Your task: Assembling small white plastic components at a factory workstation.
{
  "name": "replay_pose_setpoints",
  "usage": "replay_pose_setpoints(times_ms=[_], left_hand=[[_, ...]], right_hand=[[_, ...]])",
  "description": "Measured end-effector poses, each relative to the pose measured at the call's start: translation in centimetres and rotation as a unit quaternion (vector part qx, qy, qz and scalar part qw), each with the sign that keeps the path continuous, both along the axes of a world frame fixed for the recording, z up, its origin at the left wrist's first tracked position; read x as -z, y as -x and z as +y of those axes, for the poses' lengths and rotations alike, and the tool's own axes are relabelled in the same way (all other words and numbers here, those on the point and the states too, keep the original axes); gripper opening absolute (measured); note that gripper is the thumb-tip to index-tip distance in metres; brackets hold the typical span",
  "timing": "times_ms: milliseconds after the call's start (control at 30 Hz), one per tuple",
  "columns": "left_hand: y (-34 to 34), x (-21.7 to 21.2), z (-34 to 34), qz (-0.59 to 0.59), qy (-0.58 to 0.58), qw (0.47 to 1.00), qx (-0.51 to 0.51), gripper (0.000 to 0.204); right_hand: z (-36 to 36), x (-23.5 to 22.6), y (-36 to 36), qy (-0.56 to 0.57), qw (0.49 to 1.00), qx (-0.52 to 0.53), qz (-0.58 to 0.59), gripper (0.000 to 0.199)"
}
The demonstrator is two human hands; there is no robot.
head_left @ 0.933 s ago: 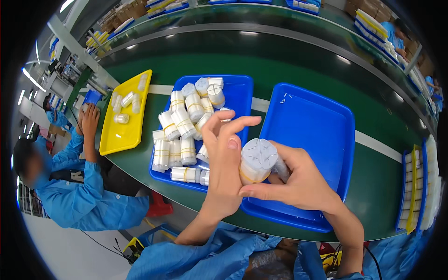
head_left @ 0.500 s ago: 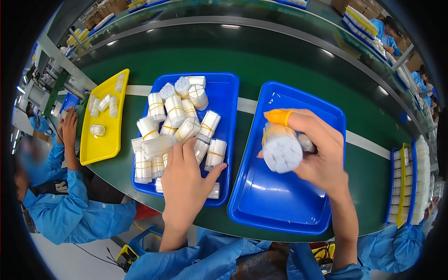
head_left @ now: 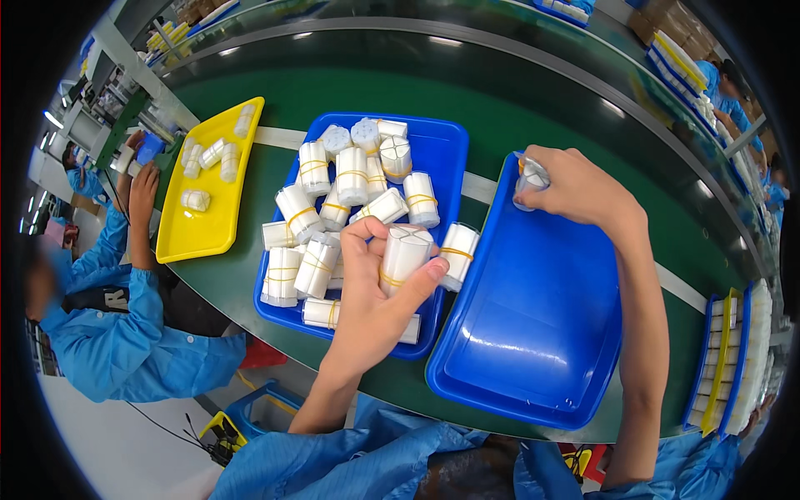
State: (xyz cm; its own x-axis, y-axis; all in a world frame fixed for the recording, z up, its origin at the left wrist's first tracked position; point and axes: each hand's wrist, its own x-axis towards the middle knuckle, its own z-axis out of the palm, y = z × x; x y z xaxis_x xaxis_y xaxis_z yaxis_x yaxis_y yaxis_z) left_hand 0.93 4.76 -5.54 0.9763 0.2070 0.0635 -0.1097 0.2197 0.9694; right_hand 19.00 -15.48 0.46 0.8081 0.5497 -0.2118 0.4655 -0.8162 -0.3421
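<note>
My left hand (head_left: 367, 292) is closed around a bundle of white tubes (head_left: 407, 250), held over the near right part of the left blue tray (head_left: 446, 154). A thin yellow band wraps the bundle, and its divided end faces up. Many similar white bundles (head_left: 352, 177) lie and stand in that tray. One banded bundle (head_left: 461, 252) leans between the two blue trays. At the far left corner of the right blue tray (head_left: 517, 333), the fingers of my right hand (head_left: 575, 187) pinch a small clear plastic piece (head_left: 531, 177). My fingers partly cover it, so its exact kind is unclear.
A yellow tray (head_left: 204, 225) with several white bundles stands at left, near a co-worker's hand (head_left: 143, 196). Stacked trays of white pieces (head_left: 721, 358) stand at the right. The raised edge of the green line (head_left: 417, 71) runs along the back.
My right hand has moved from the middle of the right tray to its far left corner; the grey-ended bundle it held is out of sight there. My left hand has lifted a bundle.
</note>
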Motion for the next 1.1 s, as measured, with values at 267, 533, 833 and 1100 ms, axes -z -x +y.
replay_pose_setpoints(times_ms=[267, 533, 833, 1100], left_hand=[[0.1, -3.0, -4.5, -0.026, -0.038, 0.998, 0.035, 0.052], [-1.2, -3.0, -7.6, -0.187, 0.035, 0.976, -0.106, 0.049], [-0.7, -3.4, -4.2, 0.088, 0.374, 0.901, 0.199, 0.054], [-0.3, -3.9, -3.9, -0.014, 0.345, 0.919, 0.189, 0.052]], right_hand=[[-2.5, -2.4, 7.8, -0.259, 0.959, 0.065, -0.097, 0.065], [-3.0, -1.0, 12.5, -0.371, 0.901, -0.157, -0.16, 0.047], [-2.3, -3.8, 16.3, -0.234, 0.937, -0.124, -0.228, 0.033], [-4.6, -4.7, 14.6, -0.299, 0.916, -0.05, -0.261, 0.036]])
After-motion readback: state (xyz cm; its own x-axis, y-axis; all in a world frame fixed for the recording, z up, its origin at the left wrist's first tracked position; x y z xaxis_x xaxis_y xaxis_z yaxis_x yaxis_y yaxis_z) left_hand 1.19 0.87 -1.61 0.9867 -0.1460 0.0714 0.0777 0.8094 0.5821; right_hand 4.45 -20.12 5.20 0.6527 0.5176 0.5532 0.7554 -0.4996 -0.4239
